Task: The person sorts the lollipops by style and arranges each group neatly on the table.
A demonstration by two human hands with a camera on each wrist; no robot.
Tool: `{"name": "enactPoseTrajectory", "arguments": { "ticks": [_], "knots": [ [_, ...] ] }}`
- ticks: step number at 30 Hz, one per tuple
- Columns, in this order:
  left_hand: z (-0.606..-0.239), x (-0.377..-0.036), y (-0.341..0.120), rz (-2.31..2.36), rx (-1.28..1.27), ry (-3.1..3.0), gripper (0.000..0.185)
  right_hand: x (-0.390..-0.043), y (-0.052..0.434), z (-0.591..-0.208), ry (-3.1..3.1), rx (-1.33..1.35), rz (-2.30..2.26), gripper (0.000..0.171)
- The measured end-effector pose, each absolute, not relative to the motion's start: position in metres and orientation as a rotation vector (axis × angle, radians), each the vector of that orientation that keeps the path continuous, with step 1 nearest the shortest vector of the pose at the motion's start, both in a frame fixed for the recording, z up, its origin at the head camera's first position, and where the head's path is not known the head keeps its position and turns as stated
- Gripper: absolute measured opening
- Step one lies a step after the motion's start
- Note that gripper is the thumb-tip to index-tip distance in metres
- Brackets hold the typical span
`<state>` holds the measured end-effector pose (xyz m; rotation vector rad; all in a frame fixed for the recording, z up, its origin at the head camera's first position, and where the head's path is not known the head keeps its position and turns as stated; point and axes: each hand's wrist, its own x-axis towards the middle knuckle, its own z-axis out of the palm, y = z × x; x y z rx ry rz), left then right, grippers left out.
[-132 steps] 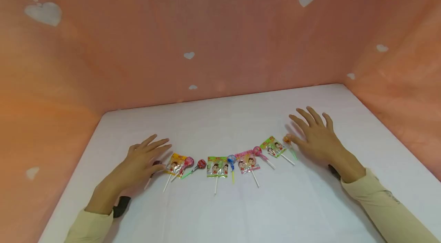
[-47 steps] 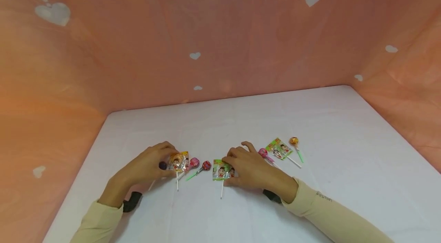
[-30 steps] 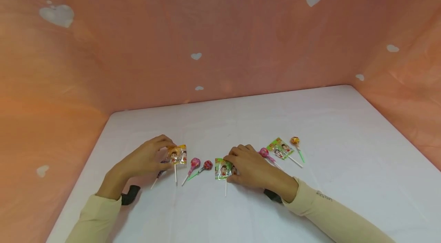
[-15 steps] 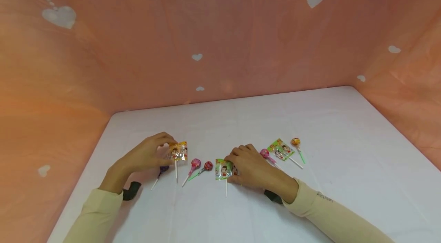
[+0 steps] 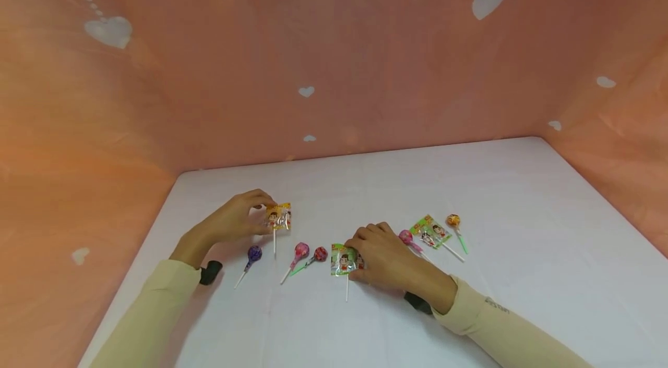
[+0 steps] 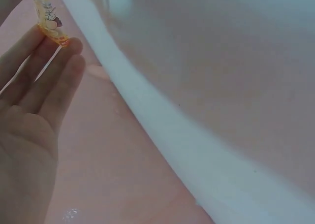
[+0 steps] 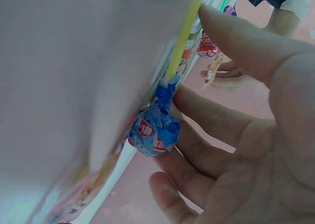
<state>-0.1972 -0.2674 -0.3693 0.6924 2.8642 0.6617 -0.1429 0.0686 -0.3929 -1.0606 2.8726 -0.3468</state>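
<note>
My left hand [image 5: 236, 222] pinches a lollipop in a flat orange packet [image 5: 279, 217] between fingers and thumb, raised above the table, its white stick pointing down. In the left wrist view the fingers hold that packet's edge. My right hand [image 5: 383, 258] holds a lollipop in a flat green packet [image 5: 342, 261] by its top and bottom edges. A blue-wrapped lollipop [image 7: 155, 130] with a yellow stick lies under the right palm, hidden in the head view. Near the left hand are a purple lollipop [image 5: 254, 254], a pink lollipop [image 5: 301, 251] and a red lollipop [image 5: 320, 254].
Right of the right hand lie another pink lollipop [image 5: 406, 237], a second green-packet lollipop [image 5: 430, 231] and an orange round lollipop [image 5: 453, 221]. The white table [image 5: 323, 327] meets an orange-pink cloth wall [image 5: 339, 55] with white hearts behind.
My right hand came from the far right to the green packet. The left hand took the orange-packet lollipop and lifted it up and away from the pink one, uncovering the purple lollipop.
</note>
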Motion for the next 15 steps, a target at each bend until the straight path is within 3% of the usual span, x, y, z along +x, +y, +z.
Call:
{"name": "enactPoseTrajectory", "arguments": {
  "ticks": [15],
  "knots": [
    [-0.368,-0.228,-0.252,0.594,0.605,2.802,0.05,-0.144,0.069,-0.393,2.868,-1.034,-0.36,0.053]
  ]
}}
